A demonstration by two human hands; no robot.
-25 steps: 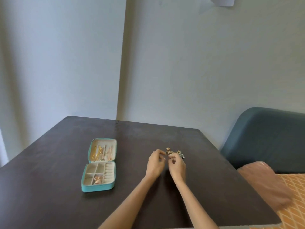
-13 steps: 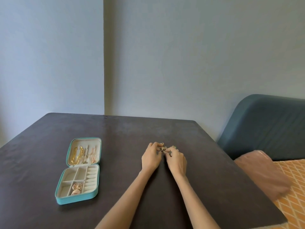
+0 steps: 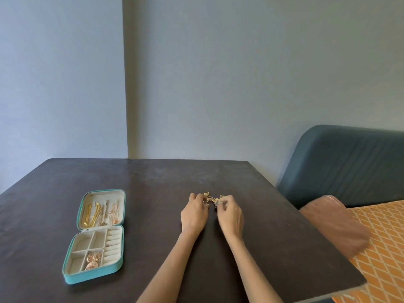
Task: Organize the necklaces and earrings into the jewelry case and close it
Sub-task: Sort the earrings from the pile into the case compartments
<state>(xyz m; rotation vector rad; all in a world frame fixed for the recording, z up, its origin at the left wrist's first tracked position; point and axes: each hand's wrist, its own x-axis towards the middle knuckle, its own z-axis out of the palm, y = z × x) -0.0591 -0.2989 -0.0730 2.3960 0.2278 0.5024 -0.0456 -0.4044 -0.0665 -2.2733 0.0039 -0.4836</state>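
From the head camera, a dark bench (image 3: 153, 193) fills the lower part of the view. The teal jewelry case (image 3: 96, 235) lies open near the bench's left edge, its lid flat toward the far side. Gold necklaces (image 3: 91, 214) hang in the lid, and a few rose-gold earrings (image 3: 93, 260) sit in one near compartment of the divided tray; the ring rolls beside them show no jewelry.

Well apart from the case, toward the bench's right edge, a small pile of gold jewelry pieces (image 3: 213, 197) lies on the surface. The left hand (image 3: 194, 213) has its fingers curled down onto the pile's left side and seems to pinch a piece. The right hand (image 3: 230, 215) pinches a piece at the pile's right side with fingertips bent. What kind of pieces they are is too small to tell.

Beyond the bench's right edge stand a blue sofa (image 3: 349, 162) and an orange patterned cover (image 3: 380, 237).
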